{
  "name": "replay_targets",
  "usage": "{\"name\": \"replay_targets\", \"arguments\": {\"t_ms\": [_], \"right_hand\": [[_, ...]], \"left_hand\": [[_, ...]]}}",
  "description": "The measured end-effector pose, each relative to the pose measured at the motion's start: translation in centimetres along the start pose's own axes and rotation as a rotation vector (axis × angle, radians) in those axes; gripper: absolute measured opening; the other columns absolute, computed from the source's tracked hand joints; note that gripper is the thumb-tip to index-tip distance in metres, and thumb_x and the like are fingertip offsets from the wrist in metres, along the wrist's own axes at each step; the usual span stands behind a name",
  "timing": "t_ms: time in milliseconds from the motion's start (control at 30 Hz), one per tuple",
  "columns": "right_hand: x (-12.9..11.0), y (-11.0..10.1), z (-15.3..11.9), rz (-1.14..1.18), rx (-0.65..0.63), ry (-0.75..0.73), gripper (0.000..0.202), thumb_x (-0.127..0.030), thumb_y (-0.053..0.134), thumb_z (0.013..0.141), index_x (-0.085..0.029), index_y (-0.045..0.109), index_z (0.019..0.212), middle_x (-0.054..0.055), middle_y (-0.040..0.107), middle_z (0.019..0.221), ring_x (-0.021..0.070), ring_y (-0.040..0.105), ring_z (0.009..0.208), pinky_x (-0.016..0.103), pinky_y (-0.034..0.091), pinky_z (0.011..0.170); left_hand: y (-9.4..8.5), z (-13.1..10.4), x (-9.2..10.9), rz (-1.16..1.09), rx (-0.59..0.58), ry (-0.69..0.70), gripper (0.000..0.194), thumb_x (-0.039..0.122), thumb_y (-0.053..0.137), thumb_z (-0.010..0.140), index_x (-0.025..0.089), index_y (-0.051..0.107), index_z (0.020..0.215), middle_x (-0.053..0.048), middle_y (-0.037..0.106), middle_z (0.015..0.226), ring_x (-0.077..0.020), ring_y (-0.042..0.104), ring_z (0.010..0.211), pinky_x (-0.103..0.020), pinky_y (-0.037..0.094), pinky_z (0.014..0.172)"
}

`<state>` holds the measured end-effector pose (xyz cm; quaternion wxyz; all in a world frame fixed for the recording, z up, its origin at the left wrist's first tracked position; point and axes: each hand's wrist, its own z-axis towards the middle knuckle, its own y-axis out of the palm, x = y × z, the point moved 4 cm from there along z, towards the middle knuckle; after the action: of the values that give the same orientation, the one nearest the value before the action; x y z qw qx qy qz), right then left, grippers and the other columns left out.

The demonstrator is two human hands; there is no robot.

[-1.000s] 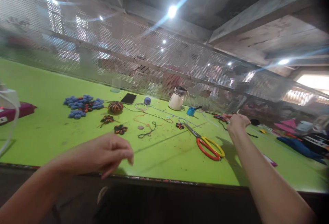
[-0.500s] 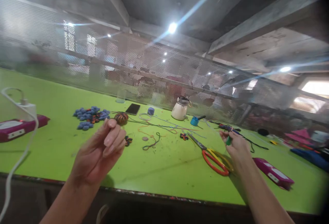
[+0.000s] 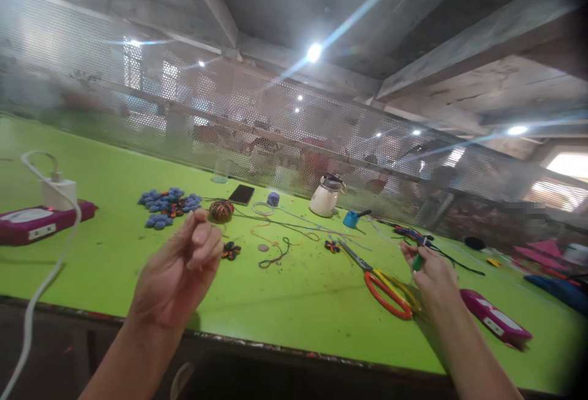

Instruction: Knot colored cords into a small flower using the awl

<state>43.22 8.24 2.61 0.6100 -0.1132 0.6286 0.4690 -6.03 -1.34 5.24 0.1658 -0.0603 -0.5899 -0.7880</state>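
Head view: right hand (image 3: 434, 272) is pinching small green-handled tool (image 3: 417, 263) above flat green table (image 3: 285, 296), probably for control; left hand (image 3: 174, 271) is hovering narrowly curled, contents unclear; orange-and-yellow-handled metal scissors (image 3: 360, 261) are lying handles-near, likely for reach.

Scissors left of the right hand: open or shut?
Shut, or nearly so: the scissors show blades lying in one narrow taper, red handle close beside yellow handle. Any slight gap is too small to tell.

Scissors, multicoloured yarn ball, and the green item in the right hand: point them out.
Scissors (image 3: 362, 264): head view, on the metal where the blades near the handles.
Yarn ball (image 3: 221, 210): head view, middle of its wound surface.
Green item (image 3: 418, 263): head view, its visible green part.
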Motion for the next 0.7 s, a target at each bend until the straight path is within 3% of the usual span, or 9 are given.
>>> {"name": "replay_targets", "arguments": {"t_ms": [100, 200, 267, 333, 433, 533, 633, 700], "right_hand": [[-1.0, 0.2, -2.8, 0.006, 0.037, 0.063, 0.023, 0.002, 0.041, 0.082, -0.016, 0.051, 0.074, 0.004, 0.060, 0.072, 0.0110, 0.067, 0.063, 0.020, 0.061, 0.065], [-2.6, 0.0, -7.4, 0.086, 0.048, 0.161, 0.022, 0.000, 0.043, 0.082, -0.016, 0.056, 0.075, 0.005, 0.060, 0.077, 0.0077, 0.065, 0.061, 0.014, 0.059, 0.066], [-4.0, -0.5, -10.5, 0.121, 0.016, 0.149, 0.021, -0.002, 0.046, 0.082, -0.017, 0.060, 0.077, 0.005, 0.059, 0.078, 0.0063, 0.063, 0.061, 0.010, 0.058, 0.063], [-5.6, -1.3, -12.7, 0.132, 0.009, 0.077, 0.021, -0.005, 0.049, 0.081, -0.020, 0.063, 0.077, 0.004, 0.059, 0.081, 0.0055, 0.062, 0.062, 0.008, 0.056, 0.060], [-7.3, -2.0, -13.8, 0.120, -0.010, -0.003, 0.018, -0.010, 0.053, 0.081, -0.024, 0.065, 0.079, 0.003, 0.059, 0.083, 0.0060, 0.061, 0.063, 0.008, 0.057, 0.060], [-8.2, -1.8, -12.8, 0.115, 0.006, -0.050, 0.019, -0.008, 0.054, 0.080, -0.024, 0.064, 0.075, 0.003, 0.059, 0.082, 0.0064, 0.062, 0.065, 0.010, 0.058, 0.064], [-8.9, -0.9, -10.7, 0.142, 0.082, -0.121, 0.025, -0.003, 0.049, 0.082, -0.022, 0.062, 0.070, 0.002, 0.059, 0.076, 0.0060, 0.062, 0.063, 0.011, 0.059, 0.065], [-9.2, 0.0, -8.9, 0.167, 0.119, -0.157, 0.028, 0.000, 0.045, 0.083, -0.020, 0.058, 0.069, 0.001, 0.057, 0.072, 0.0056, 0.062, 0.061, 0.013, 0.060, 0.066]], "left_hand": [[0.1, 1.5, 1.6, 0.058, 0.245, 0.189, 0.032, 0.006, 0.033, 0.091, 0.013, 0.063, 0.083, -0.001, 0.065, 0.068, -0.0045, 0.062, 0.066, -0.009, 0.048, 0.055], [1.0, 2.4, 3.6, 0.266, 0.249, 0.429, 0.036, 0.006, 0.032, 0.092, 0.016, 0.063, 0.078, 0.000, 0.070, 0.083, -0.0088, 0.063, 0.093, -0.019, 0.050, 0.074], [1.1, 2.4, 4.7, 0.552, 0.223, 0.612, 0.026, 0.013, 0.039, 0.092, 0.022, 0.063, 0.090, 0.006, 0.070, 0.089, -0.0092, 0.062, 0.093, -0.024, 0.046, 0.072], [0.5, 2.2, 5.2, 0.934, 0.238, 0.705, 0.025, 0.023, 0.041, 0.091, 0.030, 0.059, 0.108, 0.011, 0.068, 0.088, -0.0080, 0.060, 0.074, -0.027, 0.038, 0.062], [-1.2, 1.6, 4.7, 1.483, 0.281, 0.731, 0.032, 0.023, 0.045, 0.087, 0.032, 0.058, 0.114, 0.009, 0.066, 0.078, -0.0125, 0.056, 0.070, -0.027, 0.033, 0.059], [-2.3, 0.8, 3.2, 1.838, 0.210, 0.658, 0.027, 0.018, 0.057, 0.075, 0.029, 0.066, 0.098, 0.002, 0.062, 0.066, -0.0179, 0.053, 0.064, -0.027, 0.031, 0.057], [-3.1, -1.0, 1.3, 1.870, -0.057, 0.507, 0.033, 0.007, 0.063, 0.061, 0.028, 0.070, 0.086, -0.004, 0.063, 0.070, -0.0234, 0.055, 0.073, -0.029, 0.037, 0.066], [-4.6, -3.1, 0.4, 1.687, -0.129, 0.382, 0.045, 0.001, 0.065, 0.051, 0.028, 0.072, 0.086, -0.006, 0.067, 0.086, -0.0273, 0.055, 0.092, -0.028, 0.038, 0.081]]}}
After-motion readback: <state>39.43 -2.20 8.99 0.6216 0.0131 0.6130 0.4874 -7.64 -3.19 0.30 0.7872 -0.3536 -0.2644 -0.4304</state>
